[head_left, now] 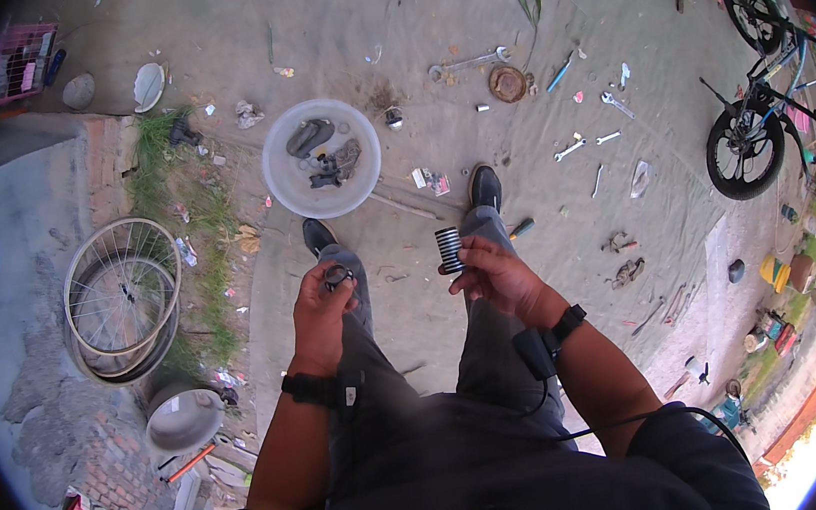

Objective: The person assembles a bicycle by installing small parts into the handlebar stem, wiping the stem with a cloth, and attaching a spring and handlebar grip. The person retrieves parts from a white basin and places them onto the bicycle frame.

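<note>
- Ribbed black cylinder [449, 249], near frame centre, pinched at its lower end by right hand [491, 276]; fingers clamped on it, upright, ridges showing pale lines against dark.
- Small dark round part [337, 276], left of centre, gripped between thumb and fingers of left hand [319, 310]; closed around it, exact form too small to tell.
- Probably best done by keeping both pieces level and close together, holding by the edges, not letting either slip toward the ground.
- Pale translucent round basin [320, 157], upper centre, holding dark greasy-looking metal bits.
- Spoked bare wheel rims [120, 293], left of frame, thin and shiny, lying on grass and brick.
- Wrenches [472, 61], upper centre to upper right, flat and silvery on dusty concrete.
- Black bicycle [763, 104], right edge, with knobbly tyres.
- Grey metal bowl [183, 417], lower left, smooth and dull.
</note>
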`<state>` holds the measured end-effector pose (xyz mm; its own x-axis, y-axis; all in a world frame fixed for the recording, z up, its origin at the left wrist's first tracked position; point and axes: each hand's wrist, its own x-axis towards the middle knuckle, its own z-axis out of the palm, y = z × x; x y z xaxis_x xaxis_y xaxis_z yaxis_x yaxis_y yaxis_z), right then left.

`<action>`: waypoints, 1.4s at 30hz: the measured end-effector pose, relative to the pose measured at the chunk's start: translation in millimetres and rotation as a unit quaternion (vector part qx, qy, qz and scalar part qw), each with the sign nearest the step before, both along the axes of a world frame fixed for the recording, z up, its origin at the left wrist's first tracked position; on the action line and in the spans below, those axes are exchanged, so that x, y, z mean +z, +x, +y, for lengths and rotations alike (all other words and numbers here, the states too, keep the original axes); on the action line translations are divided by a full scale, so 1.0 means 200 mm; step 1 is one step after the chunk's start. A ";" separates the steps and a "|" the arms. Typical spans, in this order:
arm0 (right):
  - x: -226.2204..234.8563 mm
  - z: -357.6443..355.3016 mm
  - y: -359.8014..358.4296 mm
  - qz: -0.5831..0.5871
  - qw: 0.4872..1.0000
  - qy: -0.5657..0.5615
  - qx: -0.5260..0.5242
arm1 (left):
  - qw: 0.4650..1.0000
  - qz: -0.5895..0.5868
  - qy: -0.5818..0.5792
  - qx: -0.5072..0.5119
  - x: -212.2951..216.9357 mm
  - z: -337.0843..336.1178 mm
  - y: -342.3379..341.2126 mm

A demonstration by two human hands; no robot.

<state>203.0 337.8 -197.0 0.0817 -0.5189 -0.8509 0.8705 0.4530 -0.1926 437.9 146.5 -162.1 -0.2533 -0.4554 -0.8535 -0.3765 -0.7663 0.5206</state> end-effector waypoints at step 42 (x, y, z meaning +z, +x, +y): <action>0.78 1.94 -1.16 0.238 0.873 0.066 -0.421 | 0.906 0.144 -0.085 -0.389 0.77 0.64 -2.37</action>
